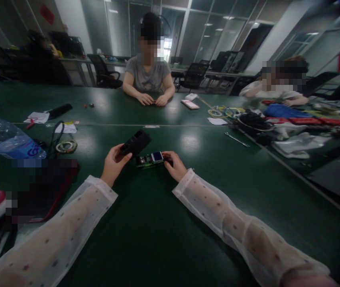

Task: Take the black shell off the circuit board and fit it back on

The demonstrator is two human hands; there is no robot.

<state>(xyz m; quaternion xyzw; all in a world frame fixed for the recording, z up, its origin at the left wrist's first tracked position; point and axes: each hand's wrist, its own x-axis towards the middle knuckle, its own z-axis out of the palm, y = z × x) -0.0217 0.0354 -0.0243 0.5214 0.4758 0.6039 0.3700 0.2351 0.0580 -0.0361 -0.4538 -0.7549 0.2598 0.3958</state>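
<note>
My left hand [115, 163] is closed round a black plastic housing [136, 143], which is tilted up to the right and has openings in its face. Just right of it, my right hand [174, 164] grips the right end of a green circuit board [146, 160]. A small display with a white frame [157, 156] sits on the board. Dark parts show under my right fingers, too hidden to name. The housing and the board are close together over the green table [158, 223]; whether they touch, I cannot tell.
A water bottle [11, 137] lies at the left, near a roll of tape [66, 146] and a red-edged dark case [47, 195]. To the right are a wrench [237, 139], cables [226, 112] and clear plastic bags [299, 143]. A person [148, 71] sits opposite, another [280, 85] at far right.
</note>
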